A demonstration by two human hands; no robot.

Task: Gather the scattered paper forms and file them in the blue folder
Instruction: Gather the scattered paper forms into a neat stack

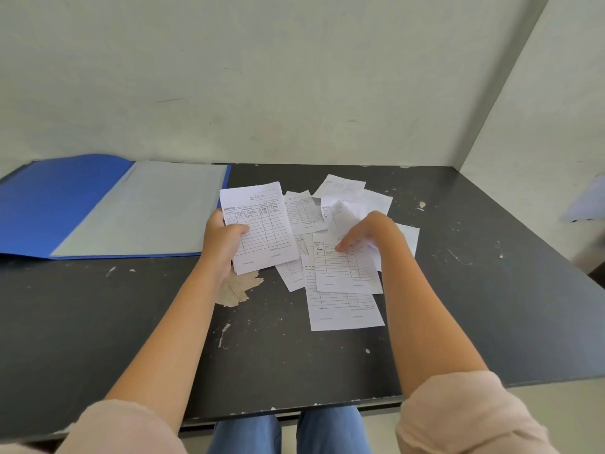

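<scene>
Near the table's (458,290) far edge, scattered forms (302,211).
Left hand (222,245) grips a stack (262,224); right hand's (375,231) relaxed fingers (347,242) press a loose form (343,271).

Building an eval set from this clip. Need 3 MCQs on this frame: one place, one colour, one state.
1. Where does the folder lie relative to the loose forms?
A. To their left
B. To their right
C. On top of them

2. What colour is the table?
A. White
B. Black
C. Green

3. What is the left hand doing?
A. Resting empty on the table
B. Gripping a stack of forms
C. Closing the folder

Key:
1 A: the folder lies open at the table's far left, and the loose forms are spread at its centre.
2 B: the top is black, with pale chipped spots.
3 B: the thumb curls over the front of the stack, which is held up off the table.
</scene>
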